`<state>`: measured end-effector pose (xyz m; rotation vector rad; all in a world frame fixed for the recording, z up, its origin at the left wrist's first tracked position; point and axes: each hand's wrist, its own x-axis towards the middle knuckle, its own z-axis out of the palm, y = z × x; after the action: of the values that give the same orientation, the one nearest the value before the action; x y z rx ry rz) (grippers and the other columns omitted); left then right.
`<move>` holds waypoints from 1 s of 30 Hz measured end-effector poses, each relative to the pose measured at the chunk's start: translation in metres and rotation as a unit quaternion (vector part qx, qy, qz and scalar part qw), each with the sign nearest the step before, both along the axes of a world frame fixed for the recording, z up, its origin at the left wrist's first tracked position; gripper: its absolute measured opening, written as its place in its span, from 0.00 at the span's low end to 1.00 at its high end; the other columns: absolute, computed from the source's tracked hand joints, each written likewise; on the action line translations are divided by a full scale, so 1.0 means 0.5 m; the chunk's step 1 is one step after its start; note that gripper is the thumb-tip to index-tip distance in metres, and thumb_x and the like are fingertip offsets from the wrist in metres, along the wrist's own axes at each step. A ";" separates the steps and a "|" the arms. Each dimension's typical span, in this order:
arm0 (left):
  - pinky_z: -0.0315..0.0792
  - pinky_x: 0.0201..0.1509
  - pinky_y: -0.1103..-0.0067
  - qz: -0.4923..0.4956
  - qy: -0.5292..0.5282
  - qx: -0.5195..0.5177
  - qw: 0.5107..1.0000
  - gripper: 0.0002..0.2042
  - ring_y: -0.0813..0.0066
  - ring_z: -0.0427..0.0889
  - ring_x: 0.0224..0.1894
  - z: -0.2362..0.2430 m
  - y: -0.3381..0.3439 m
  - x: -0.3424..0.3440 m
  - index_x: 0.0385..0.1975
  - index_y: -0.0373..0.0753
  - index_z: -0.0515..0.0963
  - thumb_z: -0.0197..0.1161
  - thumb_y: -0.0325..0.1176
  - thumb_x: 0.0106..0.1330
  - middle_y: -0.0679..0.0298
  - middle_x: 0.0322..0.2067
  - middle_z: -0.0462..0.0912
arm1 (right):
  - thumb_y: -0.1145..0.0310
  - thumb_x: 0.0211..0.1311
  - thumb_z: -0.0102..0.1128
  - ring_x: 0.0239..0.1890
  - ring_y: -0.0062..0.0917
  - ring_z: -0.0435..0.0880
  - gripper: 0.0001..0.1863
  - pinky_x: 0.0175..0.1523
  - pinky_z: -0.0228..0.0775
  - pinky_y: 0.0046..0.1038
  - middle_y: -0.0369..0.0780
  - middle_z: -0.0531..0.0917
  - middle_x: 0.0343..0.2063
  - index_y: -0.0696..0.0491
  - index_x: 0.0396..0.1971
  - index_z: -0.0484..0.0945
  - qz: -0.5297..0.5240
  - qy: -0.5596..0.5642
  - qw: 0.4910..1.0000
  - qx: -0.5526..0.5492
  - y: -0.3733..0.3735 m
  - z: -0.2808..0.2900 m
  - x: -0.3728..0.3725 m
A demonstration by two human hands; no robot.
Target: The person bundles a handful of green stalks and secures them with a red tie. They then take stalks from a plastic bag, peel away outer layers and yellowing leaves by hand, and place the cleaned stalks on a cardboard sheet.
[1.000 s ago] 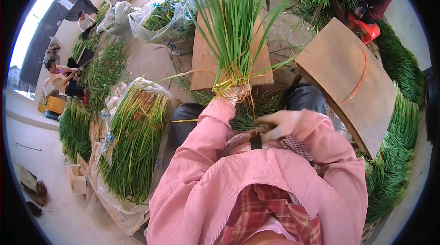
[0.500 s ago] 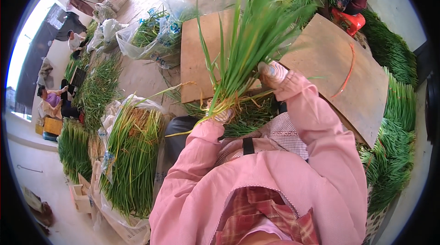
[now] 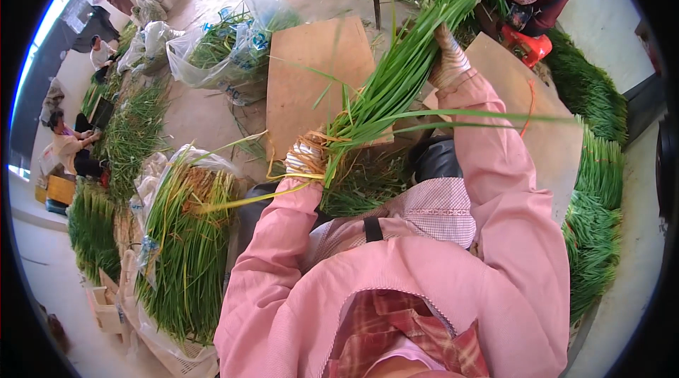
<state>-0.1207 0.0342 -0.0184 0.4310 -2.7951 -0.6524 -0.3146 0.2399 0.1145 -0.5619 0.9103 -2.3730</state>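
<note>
The bunch of green chives is held slantwise between the hands, its leaf tips pointed toward the upper right. Its yellowed lower end is clamped in the grip of the left hand. Its upper leaves are touched from the right by the right hand; whether that grip is closed cannot be told. The desk is partly overlapped.

A long green leaf bundle slants rightward, base yellowed.

daylight is bright while outer edges bow.
</note>
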 end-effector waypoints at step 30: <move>0.63 0.49 0.60 -0.126 0.055 0.905 0.403 0.49 0.60 0.65 0.51 0.107 0.108 -0.038 0.55 0.45 0.57 0.46 0.76 0.35 0.58 0.50 0.66 | 0.77 0.55 0.51 0.37 0.15 0.71 0.05 0.44 0.63 0.19 0.34 0.76 0.32 0.56 0.32 0.74 -0.161 0.338 0.927 0.012 -0.174 0.060 0.178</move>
<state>-0.1397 0.0882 0.0350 0.1137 -0.6370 -3.1982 -0.2257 0.1527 0.1446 -1.3642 1.4086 -2.4703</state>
